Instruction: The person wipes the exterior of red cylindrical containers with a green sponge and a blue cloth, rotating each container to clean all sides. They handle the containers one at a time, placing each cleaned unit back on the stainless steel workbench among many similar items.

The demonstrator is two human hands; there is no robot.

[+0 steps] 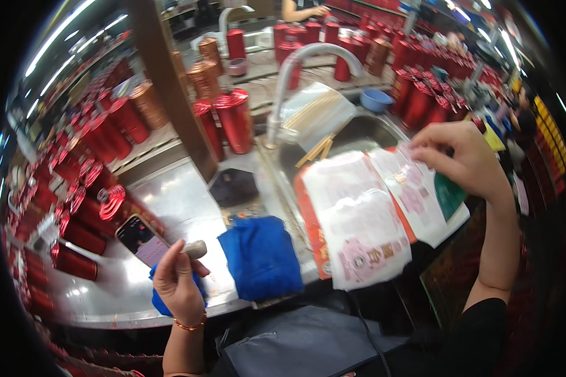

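My left hand [179, 289], with a beaded bracelet at the wrist, is closed around a short beige cylinder [195, 249], perhaps a stopper; its kind is unclear. A phone [141, 242] with a lit screen lies just beyond that hand, and a folded blue cloth [261, 259] is to its right. At the right, my right hand [462, 157] pinches the upper edge of a thin white printed sheet [415, 195], possibly a plastic bag. Beside it another white printed sheet [361, 217] lies over an orange-red sheet [313, 229]. A green curved shape [449, 198] shows under the right hand.
Behind the sheets is a metal sink [383, 125] with a curved faucet [324, 49], wooden sticks [321, 151] and a blue bowl [376, 100]. Shiny red canisters [236, 122] crowd the left and back. A brown post [173, 81] rises at the left. Another person's arm [305, 11] appears at the back.
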